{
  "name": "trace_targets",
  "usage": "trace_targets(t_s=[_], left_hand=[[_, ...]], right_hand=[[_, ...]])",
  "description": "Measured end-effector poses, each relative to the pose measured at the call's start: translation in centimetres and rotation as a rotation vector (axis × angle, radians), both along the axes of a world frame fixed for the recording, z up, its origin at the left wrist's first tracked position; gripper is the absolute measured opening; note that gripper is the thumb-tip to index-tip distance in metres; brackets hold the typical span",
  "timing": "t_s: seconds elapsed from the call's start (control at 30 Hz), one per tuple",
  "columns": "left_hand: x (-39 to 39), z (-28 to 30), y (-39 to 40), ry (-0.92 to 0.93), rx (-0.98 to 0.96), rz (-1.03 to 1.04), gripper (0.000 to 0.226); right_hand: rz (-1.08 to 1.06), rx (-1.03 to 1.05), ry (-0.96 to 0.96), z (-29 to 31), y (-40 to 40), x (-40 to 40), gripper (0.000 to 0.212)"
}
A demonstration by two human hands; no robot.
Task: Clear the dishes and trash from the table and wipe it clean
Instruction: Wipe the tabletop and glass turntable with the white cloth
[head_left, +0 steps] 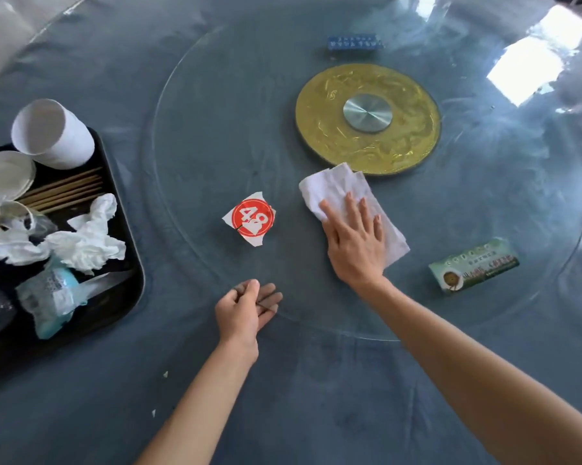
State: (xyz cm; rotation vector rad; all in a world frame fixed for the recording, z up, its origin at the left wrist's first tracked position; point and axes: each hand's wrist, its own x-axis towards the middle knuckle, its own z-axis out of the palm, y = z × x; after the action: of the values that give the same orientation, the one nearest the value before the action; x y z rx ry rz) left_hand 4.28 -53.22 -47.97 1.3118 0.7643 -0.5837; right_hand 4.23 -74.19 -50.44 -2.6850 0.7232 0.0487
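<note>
Where right hand (355, 241) presses cloth (336, 189): glass turntable (189, 135), blue tablecloth (316, 397).

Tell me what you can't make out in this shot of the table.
Head view only:
- Tray: left part cut off by the frame edge.
- Blue box: print blurred, too small.
- Green box: text too small.
- Cloth: the part under the right hand is hidden.
- Table top right: window glare.

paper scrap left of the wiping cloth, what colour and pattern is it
White paper scrap with a red circle bearing white numerals; head view.
</note>
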Motion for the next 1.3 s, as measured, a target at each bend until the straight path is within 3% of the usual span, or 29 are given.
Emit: trace_targets(t_s=[0.13,0.2,0.23,0.27,0.33,0.37,0.43,0.5,0.67,0.87,0.93,1.1,1.17,1.23,1.3], left_hand=[[1.6,0.3,1.4,0.063,-0.144,0.240,0.010],[0.5,0.9,1.5,0.080,-0.163,0.211,0.012],[-0.7,0.9,1.4,0.022,-0.023,0.092,0.012],[-2.1,0.7,1.5,-0.136,0.240,-0.084,0.013],[-4.8,0.2,1.4,-0.668,0.791,-0.503,0.034],[-5.5,-0.3,1.2,-0.885,0.932,-0.722,0.046],[-5.6,-0.9,-0.2,-0.983,1.012,-1.037,0.062],[-4.8,-1.8,-1.8,-0.886,0.999,-1.175,0.073],[-2.7,-3.9,-2.2,-0.890,1.124,-1.130,0.066],[1.5,-4.5,1.2,-1.010,1.167,-1.179,0.066],[3.3,-4.1,2.0,-0.985,1.182,-1.185,0.067],[5.4,-2.9,-1.3,-0.752,1.097,-0.994,0.064],[4.8,-2.4,-3.1,-0.701,0.989,-0.867,0.069],[3.9,-2.0,-4.3,-0.613,0.839,-0.645,0.076],[3.1,-1.8,-5.5,-0.577,0.857,-0.583,0.081]], right_hand=[[0.445,-0.038,-0.073,-0.9,5.5,-6.5,0.042],[0.603,-0.017,-0.092,-1.3,5.2,-6.7,0.041],[0.644,-0.020,-0.108,-1.4,4.5,-6.0,0.040],[0.656,-0.029,-0.122,-1.3,3.8,-5.1,0.040],[0.592,-0.055,-0.118,-1.2,1.8,-3.0,0.041],[0.536,-0.069,-0.102,-1.1,0.6,-1.8,0.042],[0.409,-0.081,-0.065,-0.7,-2.0,0.2,0.045],[0.247,-0.071,-0.022,-0.3,-4.3,1.4,0.045],[-0.047,-0.025,0.044,0.0,-6.8,1.7,0.045],[-0.148,-0.028,0.048,0.1,-7.5,-1.7,0.048],[-0.050,-0.053,0.058,0.1,-6.8,-3.3,0.047],[0.691,-0.079,-0.085,-0.9,-1.6,-6.8,0.044],[0.802,-0.081,-0.100,-1.1,-2.0,-5.1,0.042],[0.639,-0.091,-0.080,-0.7,-4.8,-1.5,0.043],[0.317,-0.081,-0.024,0.2,-8.9,1.6,0.044]])
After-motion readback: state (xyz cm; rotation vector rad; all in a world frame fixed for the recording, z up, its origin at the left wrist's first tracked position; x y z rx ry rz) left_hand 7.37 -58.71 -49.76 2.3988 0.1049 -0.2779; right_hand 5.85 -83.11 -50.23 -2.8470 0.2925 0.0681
